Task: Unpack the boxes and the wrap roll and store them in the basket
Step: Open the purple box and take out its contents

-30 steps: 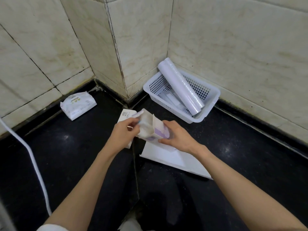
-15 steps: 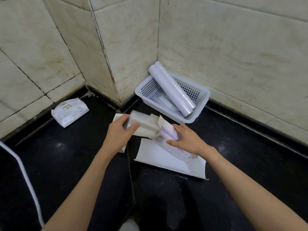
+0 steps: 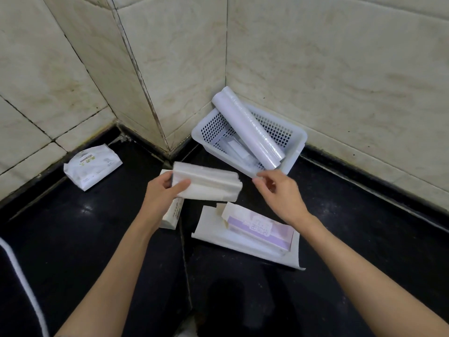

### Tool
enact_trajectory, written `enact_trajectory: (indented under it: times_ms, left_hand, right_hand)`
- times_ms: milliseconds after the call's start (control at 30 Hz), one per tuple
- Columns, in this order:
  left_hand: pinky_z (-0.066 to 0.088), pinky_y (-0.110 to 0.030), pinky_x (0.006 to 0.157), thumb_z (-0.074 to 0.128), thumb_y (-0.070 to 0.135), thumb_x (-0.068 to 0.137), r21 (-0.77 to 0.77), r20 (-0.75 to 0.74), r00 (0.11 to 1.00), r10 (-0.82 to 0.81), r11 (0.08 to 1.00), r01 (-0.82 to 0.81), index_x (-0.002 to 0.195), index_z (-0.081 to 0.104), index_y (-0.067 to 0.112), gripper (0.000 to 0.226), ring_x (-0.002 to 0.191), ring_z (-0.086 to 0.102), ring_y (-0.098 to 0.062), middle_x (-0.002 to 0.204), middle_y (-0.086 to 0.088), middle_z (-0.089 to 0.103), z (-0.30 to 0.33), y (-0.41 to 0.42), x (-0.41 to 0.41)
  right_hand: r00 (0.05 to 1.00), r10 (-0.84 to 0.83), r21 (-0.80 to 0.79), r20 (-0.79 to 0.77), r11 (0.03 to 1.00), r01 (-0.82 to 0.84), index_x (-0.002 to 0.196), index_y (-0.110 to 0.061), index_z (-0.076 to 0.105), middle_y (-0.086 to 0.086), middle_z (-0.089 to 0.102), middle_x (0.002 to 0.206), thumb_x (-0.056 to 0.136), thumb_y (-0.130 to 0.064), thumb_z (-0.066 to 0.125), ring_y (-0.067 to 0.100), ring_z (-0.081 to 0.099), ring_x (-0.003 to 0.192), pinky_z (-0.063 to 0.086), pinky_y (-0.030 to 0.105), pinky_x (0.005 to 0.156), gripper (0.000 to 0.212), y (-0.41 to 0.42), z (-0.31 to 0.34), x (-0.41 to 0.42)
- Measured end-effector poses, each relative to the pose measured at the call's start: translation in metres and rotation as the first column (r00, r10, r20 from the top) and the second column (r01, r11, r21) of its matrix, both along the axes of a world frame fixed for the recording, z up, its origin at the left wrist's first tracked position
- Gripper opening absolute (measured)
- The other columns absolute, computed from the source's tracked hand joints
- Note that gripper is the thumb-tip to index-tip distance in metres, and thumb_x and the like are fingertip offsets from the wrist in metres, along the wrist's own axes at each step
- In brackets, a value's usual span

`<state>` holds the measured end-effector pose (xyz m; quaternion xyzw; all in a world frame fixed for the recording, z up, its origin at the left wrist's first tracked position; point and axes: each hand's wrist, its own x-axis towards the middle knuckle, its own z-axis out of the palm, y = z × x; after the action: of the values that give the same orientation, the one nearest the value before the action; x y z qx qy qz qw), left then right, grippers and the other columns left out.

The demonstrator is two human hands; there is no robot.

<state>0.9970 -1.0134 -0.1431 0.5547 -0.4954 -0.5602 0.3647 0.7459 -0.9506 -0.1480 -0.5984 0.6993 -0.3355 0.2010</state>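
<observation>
My left hand (image 3: pixel 162 192) grips the left end of a folded white stack of plastic bags (image 3: pixel 209 183), held level above the black floor. My right hand (image 3: pixel 279 193) hovers just right of the stack, fingers apart and holding nothing. Below it the emptied purple-and-white box (image 3: pixel 262 229) lies with its flap open on a flat white cardboard sheet (image 3: pixel 294 259). Another white box (image 3: pixel 173 215) rests on the floor under my left wrist. The white perforated basket (image 3: pixel 295 148) stands in the corner, with the wrap roll (image 3: pixel 247 127) leaning diagonally across it over some clear packets.
A white soft pack of wipes (image 3: pixel 93 165) lies by the left wall's skirting. A white cable (image 3: pixel 21 280) curves along the floor at far left. Tiled walls (image 3: pixel 340 69) close in the corner behind the basket.
My left hand has drawn the bag stack fully out of the purple box. My right hand let go of the box, which now lies on the cardboard sheet, and lifted toward the stack.
</observation>
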Motion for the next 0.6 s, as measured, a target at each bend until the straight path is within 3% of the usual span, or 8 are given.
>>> enact_trajectory:
  times_ms: [100,167,267,400,500,600]
  left_hand:
    - [0.053,-0.016,0.066,0.066,0.013,0.081,-0.001,-0.027,0.993,-0.117,0.993,0.117,0.102,0.066,0.02,0.022,0.085,0.069,-0.007,0.097,0.003,0.072,0.007,-0.013,-0.021]
    - [0.054,-0.014,0.062,0.066,0.012,0.081,-0.02,-0.043,0.985,-0.166,0.986,0.166,0.1,0.066,0.021,0.02,0.081,0.07,-0.005,0.095,0.003,0.072,0.011,-0.024,-0.039]
    - [0.055,-0.014,0.067,0.065,0.011,0.082,-0.062,-0.031,0.98,-0.195,0.979,0.193,0.101,0.064,0.019,0.021,0.08,0.069,-0.003,0.095,0.001,0.071,0.011,-0.045,-0.063]
    - [0.053,-0.025,0.084,0.058,0.015,0.088,-0.088,-0.008,0.993,-0.116,0.99,0.114,0.123,0.052,0.014,0.035,0.101,0.061,-0.015,0.112,-0.004,0.063,-0.007,-0.081,-0.09]
    - [0.042,-0.029,0.097,0.051,0.018,0.092,-0.168,0.262,0.958,-0.112,0.973,0.16,0.132,0.043,0.014,0.04,0.116,0.051,-0.017,0.122,-0.002,0.056,-0.033,-0.101,-0.098]
    - [0.025,-0.03,0.111,0.047,0.01,0.092,-0.263,0.602,0.772,-0.205,0.861,0.434,0.135,0.041,0.007,0.043,0.131,0.036,-0.023,0.139,-0.012,0.044,-0.06,-0.103,-0.098]
  right_hand:
    - [0.973,0.232,0.107,-0.001,0.967,-0.231,0.128,-0.019,0.051,-0.002,0.056,0.118,0.081,-0.049,0.059,0.011,0.049,0.109,0.037,0.025,0.096,0.056,-0.024,0.02,0.003]
    - [0.951,0.31,0.205,0.002,0.931,-0.303,0.128,-0.018,0.051,-0.001,0.057,0.123,0.081,-0.046,0.061,0.013,0.051,0.113,0.039,0.027,0.097,0.055,-0.039,0.022,0.004]
    - [0.967,0.224,0.227,0.119,0.942,-0.247,0.113,-0.014,0.059,0.004,0.063,0.103,0.084,-0.031,0.064,0.02,0.058,0.093,0.044,0.029,0.078,0.034,-0.064,0.018,-0.003]
    - [0.984,0.04,0.287,0.175,0.954,-0.09,0.118,-0.012,0.055,0.003,0.058,0.102,0.083,-0.025,0.065,0.017,0.054,0.082,0.042,0.027,0.07,0.038,-0.107,0.004,-0.029]
    - [0.993,-0.055,0.328,0.108,0.945,0.017,0.119,-0.009,0.051,0.01,0.062,0.106,0.084,-0.014,0.058,0.017,0.054,0.078,0.043,0.025,0.062,0.036,-0.14,-0.014,-0.048]
    - [0.999,-0.042,0.429,-0.031,0.902,0.052,0.126,-0.009,0.047,0.011,0.06,0.111,0.085,-0.012,0.053,0.018,0.054,0.073,0.049,0.034,0.076,0.041,-0.16,-0.036,-0.053]
